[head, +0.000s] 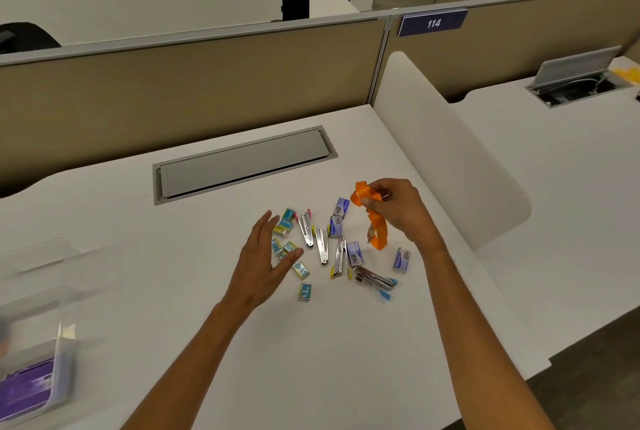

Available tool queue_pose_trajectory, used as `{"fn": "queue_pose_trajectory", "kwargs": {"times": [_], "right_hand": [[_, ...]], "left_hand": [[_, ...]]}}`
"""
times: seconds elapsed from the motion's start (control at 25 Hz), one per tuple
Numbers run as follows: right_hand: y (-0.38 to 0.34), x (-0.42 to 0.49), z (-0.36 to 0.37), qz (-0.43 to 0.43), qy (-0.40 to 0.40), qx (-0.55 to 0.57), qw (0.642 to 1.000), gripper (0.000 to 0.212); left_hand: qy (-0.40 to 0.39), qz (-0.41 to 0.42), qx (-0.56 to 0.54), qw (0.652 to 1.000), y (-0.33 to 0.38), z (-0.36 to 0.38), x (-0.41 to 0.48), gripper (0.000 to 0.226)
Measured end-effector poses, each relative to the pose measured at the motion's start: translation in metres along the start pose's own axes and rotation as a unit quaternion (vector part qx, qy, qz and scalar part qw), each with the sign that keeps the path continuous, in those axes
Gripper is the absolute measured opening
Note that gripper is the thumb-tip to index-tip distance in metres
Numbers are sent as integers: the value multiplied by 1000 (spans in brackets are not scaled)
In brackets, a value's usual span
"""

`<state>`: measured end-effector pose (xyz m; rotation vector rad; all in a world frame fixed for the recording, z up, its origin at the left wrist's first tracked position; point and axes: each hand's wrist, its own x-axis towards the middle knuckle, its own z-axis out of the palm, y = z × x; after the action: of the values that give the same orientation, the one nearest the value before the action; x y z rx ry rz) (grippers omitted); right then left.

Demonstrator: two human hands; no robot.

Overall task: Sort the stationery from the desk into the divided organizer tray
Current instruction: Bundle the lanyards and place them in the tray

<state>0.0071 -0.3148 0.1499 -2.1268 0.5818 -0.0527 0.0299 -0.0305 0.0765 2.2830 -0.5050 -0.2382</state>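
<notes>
Right hand point(398, 211) is clenched round a bunched orange strap point(375, 221), lifted above the pile mid-bench toward the right edge. The strap's tail and metal clip dangle low; whether they touch the bench point(346, 360) I cannot tell. Left hand point(266, 256) is released, fingers spread, hovering over the small teal boxes point(304, 291) and holding nothing. Here's the worry: the loose tail hangs just beside the purple boxes point(401, 259) and the opened staplers point(322, 246), so a quick sweep could probably hook one and drag it along. The clear organizer tray point(59, 353) sits well apart at the near left corner, so the carry likely crosses the whole pile. It's blurred, so its compartments can't be told, and a hasty drop may land wrong.
</notes>
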Motion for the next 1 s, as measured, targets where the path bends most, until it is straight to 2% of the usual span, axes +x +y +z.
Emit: {"fn": "queue_pose_trajectory", "kwargs": {"times": [0.16,0.36,0.48,0.52,0.56,0.64,0.72,0.8,0.84,0.88,0.92,1.0], "right_hand": [[-35,-10,1,-46,-13,17,999,40],[-78,-29,33,-79,-72,31,994,43],[-101,-39,52,-100,-106,57,988,39],[-109,-43,57,-111,-117,66,985,36],[-116,-46,61,-121,-123,71,982,33],[-130,-51,68,-136,-132,85,978,33],[-141,-57,75,-141,-142,94,975,36],[-148,-64,82,-142,-155,95,973,32],[-151,-67,86,-143,-163,93,972,29],[-151,-71,90,-141,-168,90,971,27],[-149,-73,95,-135,-173,85,972,28],[-147,-77,108,-126,-183,50,974,37]], "left_hand": [[-24,4,-44,999,27,-1,3,103],[-13,-10,-124,992,45,-6,-1,122],[-8,-91,-223,970,45,-12,-4,119],[-23,-136,-275,952,41,-15,-6,115],[-45,-181,-349,919,34,-18,-9,113],[-91,-239,-524,813,17,-20,-16,112],[-116,-247,-663,698,9,-22,-27,102],[-112,-242,-756,598,7,-24,-32,85],[-105,-235,-788,559,6,-27,-33,84],[-96,-227,-809,534,3,-30,-32,84],[-85,-218,-820,523,2,-35,-31,83],[-62,-207,-819,531,-4,-45,-31,83]]}}
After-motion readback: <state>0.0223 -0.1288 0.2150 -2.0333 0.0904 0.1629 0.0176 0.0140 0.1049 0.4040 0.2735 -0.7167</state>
